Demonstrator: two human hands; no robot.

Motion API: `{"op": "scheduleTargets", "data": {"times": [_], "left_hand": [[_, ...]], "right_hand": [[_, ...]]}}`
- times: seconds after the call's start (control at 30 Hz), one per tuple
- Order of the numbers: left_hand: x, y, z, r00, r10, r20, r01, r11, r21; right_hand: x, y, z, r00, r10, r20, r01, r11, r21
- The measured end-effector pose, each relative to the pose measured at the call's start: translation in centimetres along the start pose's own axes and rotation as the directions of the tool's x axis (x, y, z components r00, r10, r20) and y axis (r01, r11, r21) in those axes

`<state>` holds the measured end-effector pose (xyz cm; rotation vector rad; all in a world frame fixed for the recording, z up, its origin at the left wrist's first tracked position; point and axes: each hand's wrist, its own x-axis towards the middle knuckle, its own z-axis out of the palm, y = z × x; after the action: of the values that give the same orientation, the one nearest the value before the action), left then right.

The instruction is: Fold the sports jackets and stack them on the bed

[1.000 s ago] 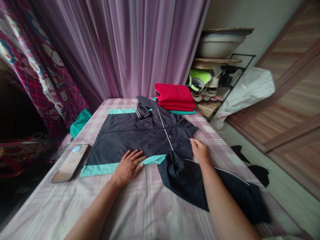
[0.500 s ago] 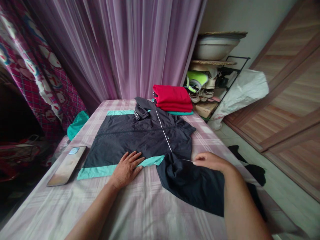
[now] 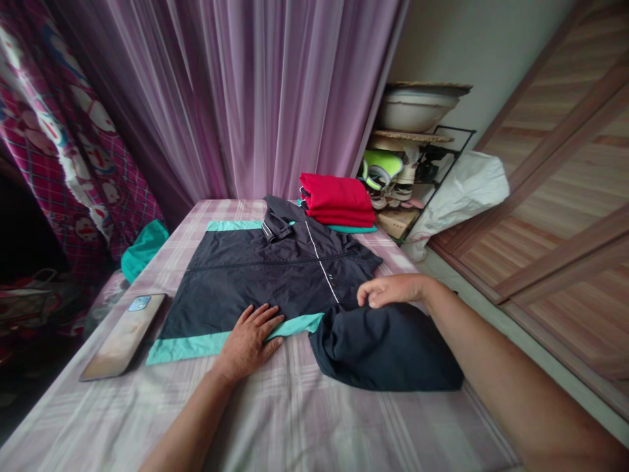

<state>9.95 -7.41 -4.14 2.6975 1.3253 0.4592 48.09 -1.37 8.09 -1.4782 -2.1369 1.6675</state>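
Observation:
A dark jacket (image 3: pixel 236 282) with teal hem bands and a white piping line lies spread on the bed or table cover, its hem to the left. My left hand (image 3: pixel 253 337) rests flat with fingers spread on the near edge of the jacket, over the teal band. At the near shoulder, my right hand (image 3: pixel 390 290) is closed, thumb and fingers pinching the upper edge of the jacket's near sleeve (image 3: pixel 388 347). That sleeve is bunched and doubled back. The far sleeve (image 3: pixel 278 223) lies folded across the jacket, its striped cuff showing.
Folded red clothing (image 3: pixel 339 200) sits on a teal piece beyond the collar. A phone (image 3: pixel 122 337) lies at the left on the plaid cover (image 3: pixel 275 419). A shoe rack (image 3: pixel 417 157) with a basin, a white bag (image 3: pixel 462 190) and a wooden door (image 3: pixel 555 177) stand at the right.
My right hand has moved left and away from me, drawing the near sleeve up so it bunches and its far end pulls in. My left hand stays on the hem edge.

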Motion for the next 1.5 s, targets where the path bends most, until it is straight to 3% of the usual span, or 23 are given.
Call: {"op": "scheduleTargets", "data": {"times": [0.03, 0.07, 0.1, 0.13, 0.2, 0.23, 0.27, 0.3, 0.37, 0.47, 0.53, 0.63, 0.77, 0.9, 0.97, 1.03, 1.13, 1.23, 1.37, 1.43, 1.47, 1.5], "left_hand": [[0.0, 0.0, 0.0, 1.000, -0.001, -0.018, 0.001, 1.000, -0.007], [0.0, 0.0, -0.1, 0.999, -0.011, -0.042, 0.011, 1.000, -0.011], [-0.1, -0.1, -0.2, 0.997, -0.032, -0.069, 0.031, 0.999, -0.009], [-0.3, -0.2, -0.4, 0.993, -0.061, -0.098, 0.062, 0.998, -0.001], [-0.7, -0.7, -0.9, 0.978, -0.142, -0.154, 0.148, 0.989, 0.027], [-1.1, -1.0, -1.3, 0.966, -0.186, -0.177, 0.197, 0.980, 0.041], [-1.4, -1.5, -1.6, 0.953, -0.230, -0.198, 0.245, 0.968, 0.054], [-1.8, -2.0, -1.8, 0.938, -0.270, -0.215, 0.289, 0.955, 0.063], [-2.4, -2.9, -2.3, 0.911, -0.335, -0.241, 0.362, 0.929, 0.075], [-2.9, -3.7, -2.6, 0.901, -0.366, -0.231, 0.392, 0.917, 0.075], [-2.8, -3.8, -2.7, 0.909, -0.359, -0.211, 0.379, 0.923, 0.060], [-2.7, -3.7, -2.9, 0.919, -0.348, -0.186, 0.358, 0.933, 0.020], [-2.7, -3.9, -3.0, 0.928, -0.337, -0.160, 0.338, 0.941, -0.019], [-2.8, -4.1, -3.1, 0.935, -0.322, -0.146, 0.323, 0.946, -0.018], [-2.8, -4.2, -3.3, 0.942, -0.310, -0.129, 0.310, 0.951, -0.024], [-2.9, -4.4, -3.4, 0.950, -0.294, -0.107, 0.292, 0.956, -0.036], [-3.2, -4.7, -3.4, 0.961, -0.266, -0.071, 0.261, 0.963, -0.064], [-3.7, -5.1, -3.3, 0.969, -0.247, -0.030, 0.243, 0.966, -0.093], [-4.8, -5.7, -4.5, 0.941, -0.330, 0.079, 0.333, 0.942, -0.039], [-5.0, -6.1, -5.9, 0.902, -0.399, 0.165, 0.398, 0.917, 0.042], [-4.9, -6.2, -6.8, 0.878, -0.433, 0.206, 0.423, 0.901, 0.091], [-4.6, -6.4, -7.8, 0.852, -0.466, 0.239, 0.444, 0.884, 0.144]], "right_hand": [[1.1, -1.1, -1.0, 0.994, -0.066, -0.090, 0.067, 0.998, 0.008], [2.4, -2.0, -2.2, 0.959, -0.133, -0.249, 0.142, 0.990, 0.016], [3.7, -2.9, -3.5, 0.859, -0.191, -0.475, 0.225, 0.974, 0.017], [5.1, -3.6, -4.8, 0.687, -0.211, -0.695, 0.287, 0.958, -0.007], [7.4, -4.4, -7.0, 0.343, -0.219, -0.913, 0.303, 0.946, -0.113], [8.2, -4.4, -7.7, 0.231, -0.217, -0.948, 0.262, 0.953, -0.155], [8.8, -4.2, -8.0, 0.166, -0.223, -0.961, 0.207, 0.960, -0.187], [9.0, -3.8, -7.9, 0.141, -0.231, -0.963, 0.145, 0.967, -0.211], [9.0, -2.6, -6.5, 0.186, -0.238, -0.953, 0.032, 0.971, -0.237], [8.2, -0.5, -2.5, 0.372, -0.182, -0.910, -0.098, 0.967, -0.234], [7.9, 0.5, 0.0, 0.460, -0.139, -0.877, -0.207, 0.944, -0.259], [8.0, 0.9, 2.0, 0.506, -0.127, -0.853, -0.323, 0.889, -0.324], [9.0, -1.0, 1.7, 0.552, -0.212, -0.807, -0.354, 0.816, -0.457], [11.5, -4.1, 0.5, 0.708, -0.273, -0.652, -0.349, 0.667, -0.658], [13.2, -5.2, 0.2, 0.770, -0.231, -0.595, -0.335, 0.647, -0.685], [14.8, -5.8, 0.0, 0.800, -0.193, -0.568, -0.319, 0.665, -0.676], [16.8, -5.8, -0.1, 0.800, -0.184, -0.571, -0.292, 0.712, -0.638], [18.0, -5.7, -1.1, 0.765, -0.184, -0.618, -0.259, 0.790, -0.556], [18.9, -6.6, -5.3, 0.667, -0.180, -0.723, -0.177, 0.905, -0.388], [19.0, -7.2, -8.6, 0.549, -0.192, -0.813, -0.099, 0.952, -0.291], [19.0, -7.5, -10.3, 0.464, -0.211, -0.860, -0.029, 0.967, -0.253], [18.9, -7.8, -11.9, 0.340, -0.225, -0.913, 0.075, 0.974, -0.212]]}}
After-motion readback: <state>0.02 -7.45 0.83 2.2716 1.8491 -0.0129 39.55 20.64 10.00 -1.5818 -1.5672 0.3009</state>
